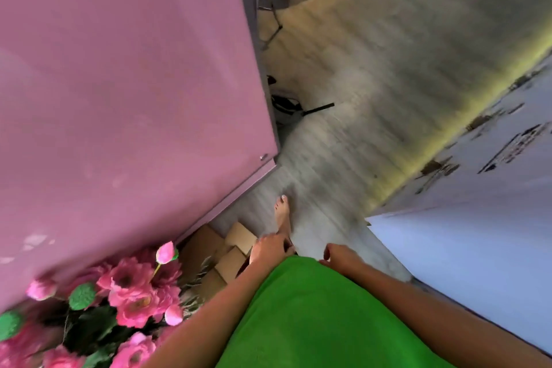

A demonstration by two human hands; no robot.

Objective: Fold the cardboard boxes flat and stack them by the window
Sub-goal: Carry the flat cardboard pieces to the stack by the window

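The view tilts steeply down over a green garment (313, 317) toward a grey floor (343, 134), and much of the scene is smeared by motion blur. Both forearms reach forward from the bottom edge. The left hand (270, 248) hangs above the floor with its fingers pointing down and loosely bent; its grip holds nothing that shows. The right hand (339, 254) sits just beside the hem of the green garment, fingers curled slightly inward, and its grip also appears empty. A bare foot (282, 215) stands on the floor just beyond the left hand.

The cardboard boxes (230, 251) lie on the floor low in the frame, to the left of the left hand, tucked under the edge of a large pink panel (125, 92) that fills the left side. They look like brown pieces overlapping one another; whether they are flattened cannot be told. Pink flowers (131, 293) with green leaves crowd the bottom left corner, just beside the boxes. A pale blue surface (466, 242) with dark printed marks runs along the right side.
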